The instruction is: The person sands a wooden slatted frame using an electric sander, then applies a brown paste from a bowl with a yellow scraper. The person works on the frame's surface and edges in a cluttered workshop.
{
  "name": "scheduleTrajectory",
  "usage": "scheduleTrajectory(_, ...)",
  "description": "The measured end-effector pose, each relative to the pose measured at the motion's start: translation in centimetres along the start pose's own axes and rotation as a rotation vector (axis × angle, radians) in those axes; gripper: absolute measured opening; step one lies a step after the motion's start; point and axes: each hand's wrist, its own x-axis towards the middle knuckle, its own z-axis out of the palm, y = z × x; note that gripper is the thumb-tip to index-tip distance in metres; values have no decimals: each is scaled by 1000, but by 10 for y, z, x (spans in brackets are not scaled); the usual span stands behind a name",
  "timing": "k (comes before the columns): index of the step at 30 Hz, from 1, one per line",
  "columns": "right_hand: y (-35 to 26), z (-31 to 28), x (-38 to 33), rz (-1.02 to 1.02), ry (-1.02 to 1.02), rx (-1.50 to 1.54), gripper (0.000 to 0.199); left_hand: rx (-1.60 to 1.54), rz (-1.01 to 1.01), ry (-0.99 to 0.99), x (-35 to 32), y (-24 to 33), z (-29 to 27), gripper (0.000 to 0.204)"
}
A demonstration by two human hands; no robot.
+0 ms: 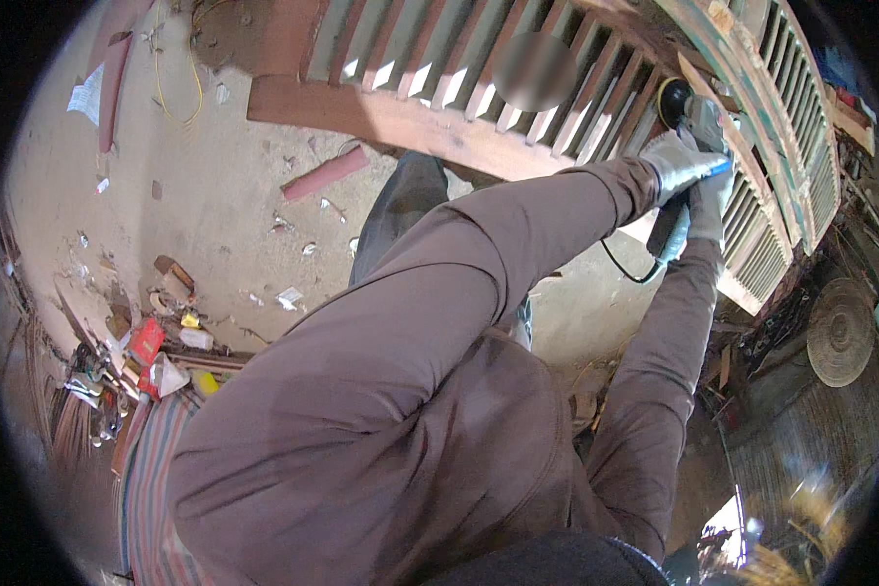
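Seen from the head camera, left to right. At the left edge of the dusty concrete floor (215, 195) lie scattered tools and small cartons (151, 347), with a reddish wooden offcut (324, 173) nearer the middle. Across the top runs a slatted wooden panel (439, 78), its red-brown bottom rail nearest us and its curved, green-painted frame toward the upper right. We extend both brown-sleeved arms to the panel's right end. The left hand (679, 161), in a grey work glove, is closed over the front of the angle grinder (689, 122), just behind the disc that rests at the slats. The right hand (705, 207), also gloved, is wrapped around the grinder's rear body, from which a black cable (627, 269) loops down. We judge the grinder to be rigid, fairly heavy and prone to kick, so it is best taken at two points: front housing and rear barrel. Both elbows are nearly straight, wrists together, the torso leaning forward over the floor.
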Motion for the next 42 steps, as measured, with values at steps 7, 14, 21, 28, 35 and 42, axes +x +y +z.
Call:
scheduleTrajectory(7,7,-15,-135,130,-2,9,26,317,-126,45,-79,-45,13,67)
scheduleTrajectory(14,-71,55,-218,83,14,-244,46,-79,-41,-2,-183,-58,-46,54)
scheduleTrajectory(21,-138,156,-227,-241,-169,-415,63,-201,29,227,-251,-1,-137,33)
scheduleTrajectory(28,-215,247,-211,-210,-425,-592,62,-393,175,483,-278,38,-208,39)
scheduleTrajectory(35,-282,308,-207,-341,-593,-495,37,-374,243,425,-303,61,-289,54)
scheduleTrajectory(42,-207,251,-216,-208,-520,-524,56,-363,185,581,-286,34,-203,37)
